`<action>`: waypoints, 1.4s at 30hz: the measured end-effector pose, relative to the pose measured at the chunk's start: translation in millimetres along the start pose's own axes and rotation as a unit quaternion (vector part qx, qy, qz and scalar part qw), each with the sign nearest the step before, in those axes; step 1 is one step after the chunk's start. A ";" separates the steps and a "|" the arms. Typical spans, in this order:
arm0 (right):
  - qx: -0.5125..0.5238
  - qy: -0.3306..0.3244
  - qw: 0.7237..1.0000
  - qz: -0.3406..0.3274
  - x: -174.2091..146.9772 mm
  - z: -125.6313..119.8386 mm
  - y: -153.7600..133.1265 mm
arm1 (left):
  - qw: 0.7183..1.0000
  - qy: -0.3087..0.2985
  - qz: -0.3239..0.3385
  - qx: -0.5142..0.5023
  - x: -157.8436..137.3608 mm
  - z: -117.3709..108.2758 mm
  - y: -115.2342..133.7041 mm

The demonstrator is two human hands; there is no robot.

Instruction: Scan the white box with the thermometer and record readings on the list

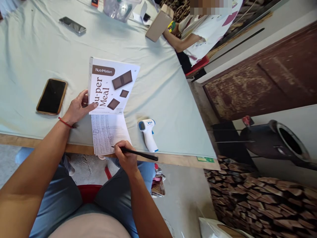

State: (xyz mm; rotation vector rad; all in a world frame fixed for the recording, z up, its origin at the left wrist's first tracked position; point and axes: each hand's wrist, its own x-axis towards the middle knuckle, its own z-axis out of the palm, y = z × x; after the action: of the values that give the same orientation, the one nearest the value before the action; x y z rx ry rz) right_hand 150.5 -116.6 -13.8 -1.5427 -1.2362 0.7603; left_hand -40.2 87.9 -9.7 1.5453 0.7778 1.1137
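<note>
In my left hand (81,105) is a white box (111,86) printed "NutriMotion Su-per Meal" with pictures of chocolate pieces; the thumb presses on its front. A sheet of paper (109,130) covered in rows of handwriting lies just below the box, partly hanging over the table's near edge. My right hand (126,157) is closed around a black pen (138,153), its tip at the lower part of the sheet. A white and blue infrared thermometer (148,134) lies right of the paper. Left of my left hand rests a phone (52,96) in a tan case.
Another phone (72,25) lies farther back on the cloth-covered table (173,109). A clear plastic tub (120,10) stands at the back. A person (195,36) sits at the far right corner, hands by a cardboard box (159,23). Stacked firewood (262,201) fills the lower right.
</note>
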 end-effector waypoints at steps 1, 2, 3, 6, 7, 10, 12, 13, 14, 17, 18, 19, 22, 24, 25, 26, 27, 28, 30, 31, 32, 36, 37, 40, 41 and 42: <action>-0.002 -0.002 1.000 -0.001 0.0 0.0 -0.3 | 1.000 -0.002 0.003 -0.004 0.1 0.2 -0.6; -0.006 -0.005 1.000 -0.002 0.0 -0.1 -0.6 | 1.000 -0.004 0.006 -0.003 0.1 0.3 -0.9; -0.011 -0.008 1.000 -0.004 0.0 -0.3 -1.0 | 1.000 -0.005 0.007 0.003 0.0 0.4 -1.0; -0.031 -0.020 0.999 -0.006 0.2 -1.1 -1.8 | 1.000 0.002 0.008 0.029 -0.3 0.3 0.2; -0.037 -0.024 0.999 -0.004 0.3 -1.3 -1.9 | 0.999 0.005 0.007 0.036 -0.3 0.3 0.9; -0.041 -0.025 0.999 0.000 0.6 -1.6 -1.5 | 0.999 0.009 -0.002 0.043 -0.3 0.1 2.5; -0.037 -0.024 0.999 0.000 0.7 -1.5 -0.8 | 0.999 0.013 -0.006 0.035 -0.2 0.0 1.9; -0.033 -0.024 0.999 0.000 0.7 -1.4 -0.4 | 0.999 0.016 -0.006 0.029 -0.1 -0.1 1.2; -0.030 -0.025 0.999 0.000 0.7 -1.3 -0.1 | 1.000 0.018 -0.005 0.023 0.1 -0.1 0.3; -0.028 -0.025 0.999 0.003 0.6 -1.0 0.2 | 1.000 0.022 -0.003 0.018 0.4 -0.2 -1.9; -0.028 -0.021 0.999 0.004 0.6 -0.9 0.2 | 1.000 0.023 -0.003 0.019 0.4 -0.2 -2.0; -0.027 -0.016 0.999 0.004 0.6 -0.8 0.1 | 1.000 0.022 -0.003 0.022 0.5 -0.1 -1.9; -0.024 -0.003 1.000 -0.004 0.6 -0.6 -0.2 | 0.999 0.018 -0.004 0.033 0.3 0.0 -0.2; -0.026 -0.002 1.000 -0.010 0.6 -0.6 -0.1 | 0.999 0.013 -0.001 0.040 0.2 -0.1 0.4; -0.028 -0.004 1.000 -0.011 0.6 -0.6 0.1 | 0.999 0.012 0.002 0.040 0.2 -0.2 0.3; -0.031 -0.006 0.999 -0.013 0.6 -0.6 0.3 | 0.999 0.012 0.004 0.037 0.2 -0.3 -0.1; -0.033 -0.006 0.999 -0.013 0.5 -0.6 0.5 | 0.999 0.013 0.004 0.032 0.3 -0.5 -0.6; -0.033 -0.006 0.999 -0.014 0.4 -0.6 0.7 | 1.000 0.015 0.003 0.027 0.4 -0.6 -1.1; -0.032 -0.008 0.999 -0.015 0.3 -0.7 1.1 | 1.000 0.019 -0.001 0.018 0.5 -0.8 -1.9; -0.031 -0.009 0.999 -0.017 0.2 -0.7 1.3 | 1.000 0.020 -0.002 0.017 0.5 -0.8 -1.8; -0.031 -0.011 0.999 -0.020 0.2 -0.8 1.4 | 1.000 0.019 -0.002 0.019 0.5 -0.7 -1.3; -0.033 -0.010 0.999 -0.033 0.8 -1.2 2.0 | 0.999 0.014 -0.006 0.042 -0.1 0.0 3.1; -0.032 -0.010 0.999 -0.036 1.0 -1.3 2.2 | 0.999 0.015 -0.009 0.046 -0.3 0.2 4.3; -0.029 0.001 0.999 -0.045 1.4 -1.4 2.8 | 0.999 0.018 -0.017 0.049 -0.7 0.6 6.1; -0.030 0.004 0.998 -0.048 1.4 -1.3 3.1 | 0.999 0.018 -0.018 0.047 -0.7 0.6 6.0; -0.031 0.006 0.998 -0.051 1.4 -1.2 3.3 | 0.999 0.017 -0.018 0.045 -0.6 0.6 5.5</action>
State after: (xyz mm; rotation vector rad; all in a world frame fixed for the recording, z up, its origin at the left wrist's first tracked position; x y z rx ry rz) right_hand 153.1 -115.7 -16.4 -1.5185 -1.3304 0.6522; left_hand -40.2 85.7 -4.5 1.5846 0.8851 1.0942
